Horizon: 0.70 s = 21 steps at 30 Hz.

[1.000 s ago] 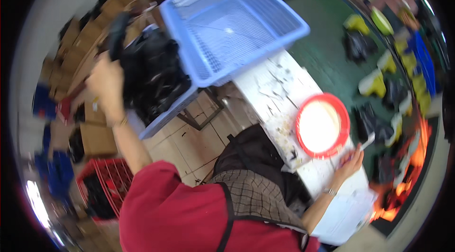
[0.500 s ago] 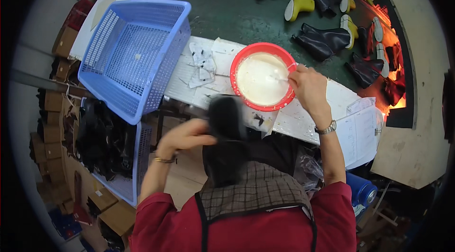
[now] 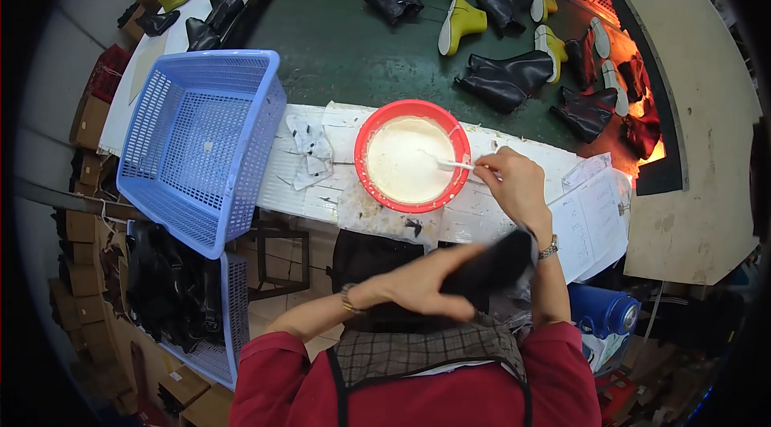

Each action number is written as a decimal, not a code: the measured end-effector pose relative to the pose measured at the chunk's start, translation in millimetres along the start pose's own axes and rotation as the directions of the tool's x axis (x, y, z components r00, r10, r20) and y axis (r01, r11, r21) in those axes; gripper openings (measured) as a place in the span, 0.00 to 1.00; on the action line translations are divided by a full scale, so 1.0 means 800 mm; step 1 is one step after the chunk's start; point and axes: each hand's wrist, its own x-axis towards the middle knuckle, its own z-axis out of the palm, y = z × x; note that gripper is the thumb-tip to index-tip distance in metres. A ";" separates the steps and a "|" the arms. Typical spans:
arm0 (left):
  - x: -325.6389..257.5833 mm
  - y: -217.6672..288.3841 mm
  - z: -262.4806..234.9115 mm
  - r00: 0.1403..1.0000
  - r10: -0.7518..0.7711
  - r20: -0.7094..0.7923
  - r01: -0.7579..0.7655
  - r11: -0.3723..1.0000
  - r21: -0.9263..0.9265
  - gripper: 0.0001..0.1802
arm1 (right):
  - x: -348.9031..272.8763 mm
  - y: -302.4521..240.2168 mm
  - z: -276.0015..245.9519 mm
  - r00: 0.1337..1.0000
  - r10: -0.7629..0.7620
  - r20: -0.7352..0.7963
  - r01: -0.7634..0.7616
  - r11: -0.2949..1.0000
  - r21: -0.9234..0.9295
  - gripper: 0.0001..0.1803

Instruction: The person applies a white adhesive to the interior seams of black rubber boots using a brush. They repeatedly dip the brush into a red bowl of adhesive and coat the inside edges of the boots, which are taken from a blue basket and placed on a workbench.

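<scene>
A red bowl [image 3: 363,155] of creamy white liquid stands on the white work ledge [image 3: 299,200]. My right hand [image 3: 514,186] is closed at the end of a white-handled brush [image 3: 459,164]; the brush's other end lies in the liquid. Below the bowl, close to my body, my left hand [image 3: 422,282] grips a black boot piece [image 3: 504,265], thumb and fingers on either side of it. Motion blurs that piece, and the hand hides part of it. Its far end overlaps my right wrist.
Black boot pieces [image 3: 506,80] and yellow boot lasts [image 3: 463,25] sit on the green belt [image 3: 337,65], some near a glowing orange opening [image 3: 650,152]. A blue basket [image 3: 241,186] stands left, above another holding black pieces [image 3: 173,290]. Papers [image 3: 590,214] and a blue flask [image 3: 598,310] are at right.
My left hand has swung rightward with the black boot piece, which now lies toward my right wrist. The brush handle shows more over the bowl. The whole view has shifted.
</scene>
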 end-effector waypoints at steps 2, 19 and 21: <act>-0.029 0.008 -0.029 0.930 -0.119 -0.347 0.146 0.988 0.053 0.44 | -0.009 0.002 0.000 0.996 0.038 -0.076 -0.024 0.983 0.182 0.07; -0.048 0.113 -0.131 0.731 -0.464 -0.501 0.531 0.848 -0.010 0.15 | 0.054 -0.029 -0.040 0.881 -0.397 -0.258 0.469 0.808 0.358 0.09; -0.054 0.113 -0.141 0.680 -0.458 -0.573 0.512 0.855 -0.076 0.15 | 0.051 -0.026 -0.033 0.891 -0.368 -0.266 0.443 0.832 0.334 0.09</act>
